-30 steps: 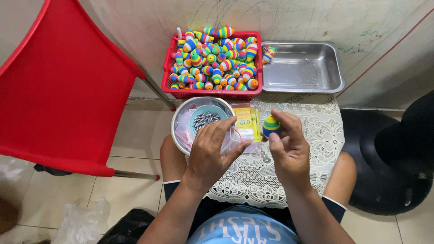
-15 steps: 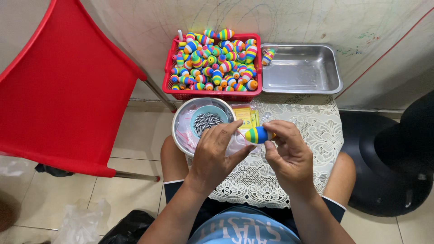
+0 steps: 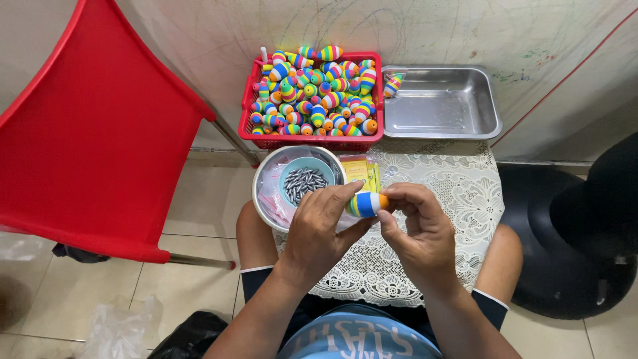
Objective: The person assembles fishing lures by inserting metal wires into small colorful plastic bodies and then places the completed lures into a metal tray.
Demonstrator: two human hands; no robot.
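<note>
Head cam: both hands' fingers grasp striped float [image 3: 367, 204], yellow packets [image 3: 362, 173] just behind, nr bowl [image 3: 266, 199].

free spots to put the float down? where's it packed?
Steel tray is nearly bare, one float in its left corner. Lace cloth right of the right hand is open. Crowded: red basket heaped with floats; bowl under the left hand.

Both forearms reach in from bottom, converging mid-frame. Left hand [image 3: 322, 229] back-up, fingers curled, thumb and forefinger extended toward the other hand. Right hand [image 3: 415, 229] opposite, fingers curled inward, fingertips meeting the left's, probably pinching; contact partly hidden. Wrists roughly level.
</note>
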